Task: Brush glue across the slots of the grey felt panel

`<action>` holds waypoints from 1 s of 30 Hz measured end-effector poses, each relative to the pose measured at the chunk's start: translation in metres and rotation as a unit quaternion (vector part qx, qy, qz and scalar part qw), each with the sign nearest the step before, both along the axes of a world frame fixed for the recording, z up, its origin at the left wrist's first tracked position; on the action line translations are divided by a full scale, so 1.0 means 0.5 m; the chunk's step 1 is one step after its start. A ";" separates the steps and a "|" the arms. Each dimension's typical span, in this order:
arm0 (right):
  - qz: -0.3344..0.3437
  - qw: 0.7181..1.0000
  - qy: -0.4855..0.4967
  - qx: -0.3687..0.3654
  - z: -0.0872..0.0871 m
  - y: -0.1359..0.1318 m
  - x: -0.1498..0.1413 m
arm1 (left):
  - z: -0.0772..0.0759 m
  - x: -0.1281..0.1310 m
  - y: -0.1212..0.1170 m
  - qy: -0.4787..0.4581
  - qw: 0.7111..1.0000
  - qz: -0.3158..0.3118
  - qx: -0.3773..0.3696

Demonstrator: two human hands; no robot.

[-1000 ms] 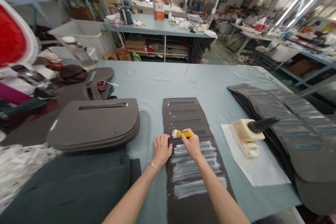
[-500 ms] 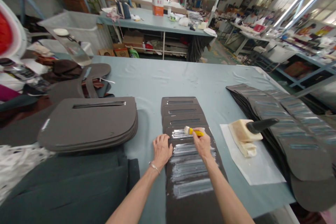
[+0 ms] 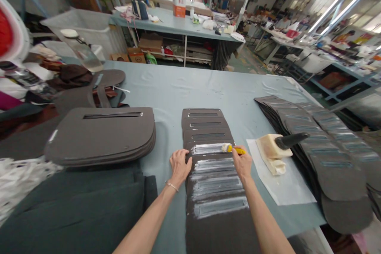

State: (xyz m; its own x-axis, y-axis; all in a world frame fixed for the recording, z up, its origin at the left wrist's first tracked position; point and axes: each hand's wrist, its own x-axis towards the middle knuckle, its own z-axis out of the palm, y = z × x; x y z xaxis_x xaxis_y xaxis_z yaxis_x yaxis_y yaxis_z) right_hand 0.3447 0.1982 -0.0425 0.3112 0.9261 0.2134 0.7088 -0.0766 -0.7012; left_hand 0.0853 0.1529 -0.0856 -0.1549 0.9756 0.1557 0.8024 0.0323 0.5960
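Brush, surely light and soft-bristled, sits on the overlapped dark panels, right hand pinching its stiff-looking yellow handle, the spot to hold, left hand loosely spread at their left edge!

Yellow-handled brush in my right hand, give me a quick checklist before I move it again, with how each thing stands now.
1. Grip: the right hand holds the yellow-handled brush. Ok.
2. Brush position: bristles at the right end of the fourth slot from the far end. Ok.
3. Steadying: the left hand is at the left edge of the dark panels. Ok.
4. White coating: on the four nearer slots, but no broad smears on the three farthest slots. Not ok if all need coating.
5. Coating dryness: cannot tell.
6. White sheet: right of the panels, apart from them. Ok.
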 end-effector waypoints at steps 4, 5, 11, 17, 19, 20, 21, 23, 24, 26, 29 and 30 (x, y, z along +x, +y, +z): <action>0.141 0.986 0.092 0.005 0.007 -0.052 -0.191 | 0.003 0.007 -0.048 0.013 0.997 -0.070 0.022; 0.171 0.980 0.102 0.002 0.005 -0.062 -0.227 | 0.001 0.011 -0.060 0.023 0.995 -0.091 0.021; 0.113 0.992 0.037 -0.038 -0.021 -0.052 -0.164 | -0.008 0.032 -0.082 0.071 0.992 -0.105 0.004; -0.048 0.994 0.058 -0.074 -0.005 -0.021 0.082 | -0.005 0.033 -0.082 0.072 0.993 -0.095 0.007; -0.033 0.994 0.072 -0.073 0.007 -0.024 0.078 | -0.006 0.033 -0.084 0.069 0.993 -0.094 0.007; -0.016 0.995 0.073 -0.061 0.013 -0.029 0.055 | -0.007 0.033 -0.085 0.069 0.993 -0.095 0.007; 0.006 0.996 0.077 -0.043 0.018 -0.036 0.021 | -0.008 0.033 -0.085 0.070 0.993 -0.095 0.007; 0.072 0.993 0.091 -0.011 0.025 -0.054 -0.066 | -0.009 0.033 -0.086 0.072 0.993 -0.095 0.006; 0.114 0.988 0.101 -0.003 0.026 -0.063 -0.111 | -0.010 0.033 -0.086 0.073 0.993 -0.095 0.005; 0.191 0.974 0.120 -0.005 0.023 -0.077 -0.181 | -0.010 0.032 -0.088 0.074 0.993 -0.096 0.006; 0.203 0.971 0.122 -0.027 0.003 -0.076 -0.186 | -0.010 0.030 -0.091 0.070 0.992 -0.101 0.010; 0.174 0.977 0.115 -0.034 -0.003 -0.070 -0.156 | -0.010 0.030 -0.093 0.067 0.993 -0.101 0.011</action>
State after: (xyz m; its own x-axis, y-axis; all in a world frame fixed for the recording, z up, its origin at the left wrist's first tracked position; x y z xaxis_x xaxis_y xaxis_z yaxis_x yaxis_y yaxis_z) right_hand 0.2666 0.1631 -0.0442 0.0082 0.9940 0.1095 0.5237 0.0890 -0.8472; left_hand 0.1003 0.1066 -0.0908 0.0675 0.9806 0.1840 0.8631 -0.1499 0.4822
